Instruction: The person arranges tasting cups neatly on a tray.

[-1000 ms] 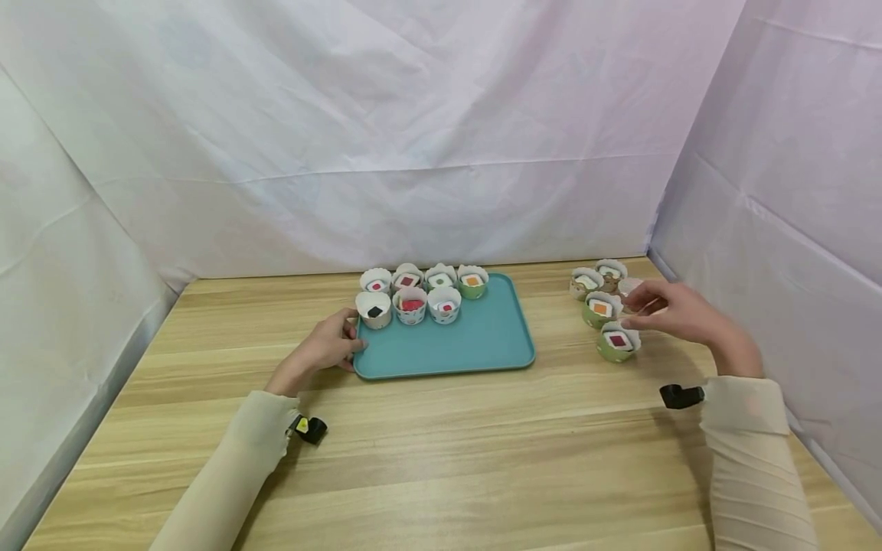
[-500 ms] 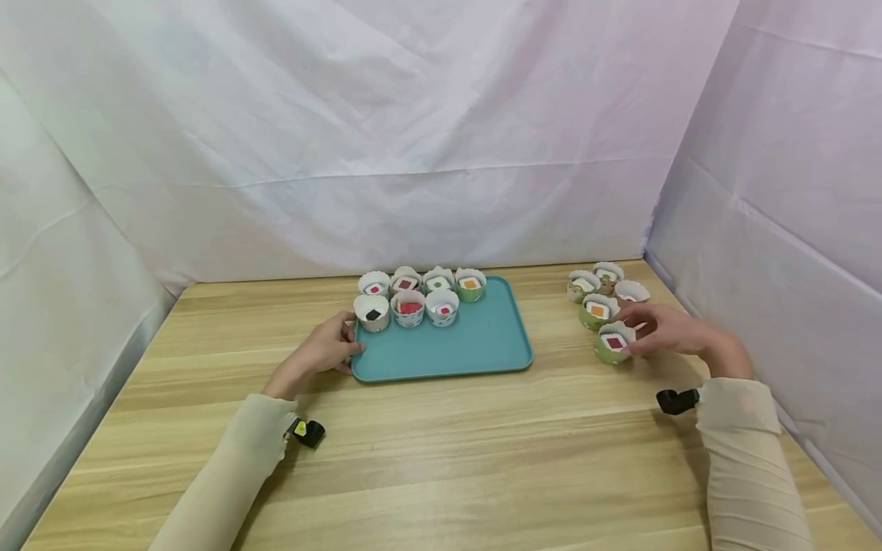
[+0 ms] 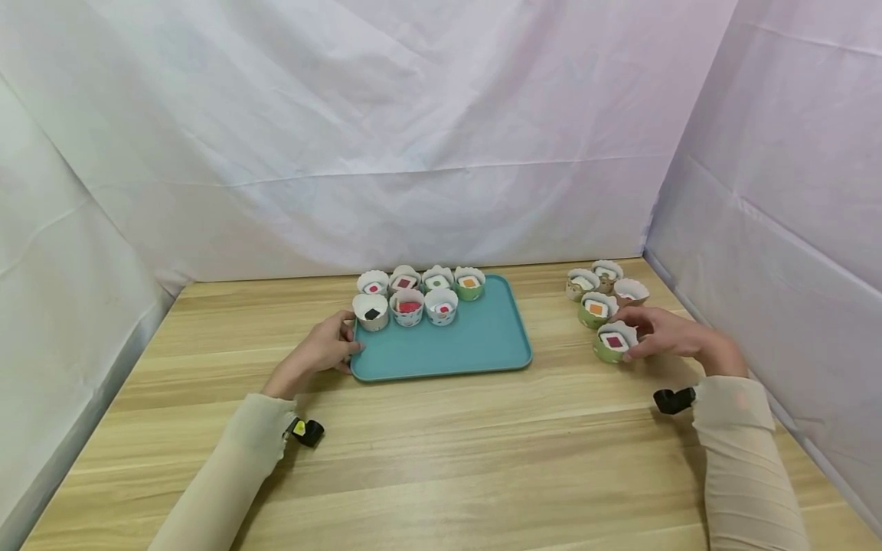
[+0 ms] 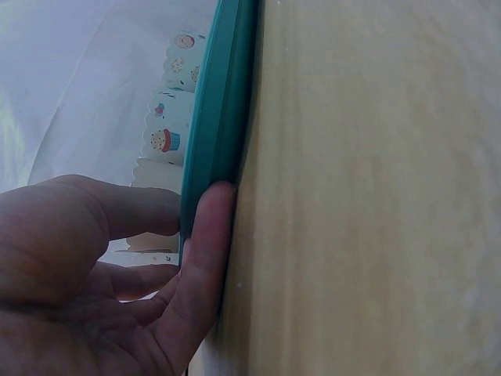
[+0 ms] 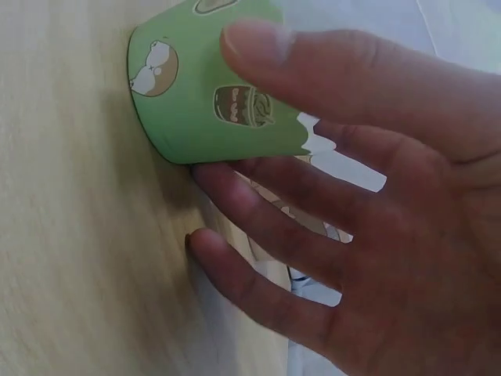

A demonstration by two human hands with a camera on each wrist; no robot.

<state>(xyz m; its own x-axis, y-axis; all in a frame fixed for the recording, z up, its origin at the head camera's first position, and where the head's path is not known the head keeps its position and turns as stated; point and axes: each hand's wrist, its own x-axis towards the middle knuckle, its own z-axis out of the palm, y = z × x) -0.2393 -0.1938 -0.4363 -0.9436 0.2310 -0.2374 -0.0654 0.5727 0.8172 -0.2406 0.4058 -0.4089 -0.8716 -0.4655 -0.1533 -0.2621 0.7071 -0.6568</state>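
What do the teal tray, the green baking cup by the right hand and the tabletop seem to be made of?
Teal tray: probably matte plastic; even color and a smooth raised rim.
Green baking cup: likely stiff, matte paper, judging by its thin scalloped edge and printed cartoons.
Tabletop: smooth, wood-look, with pale grain streaks; solid wood or laminate, I can't tell.
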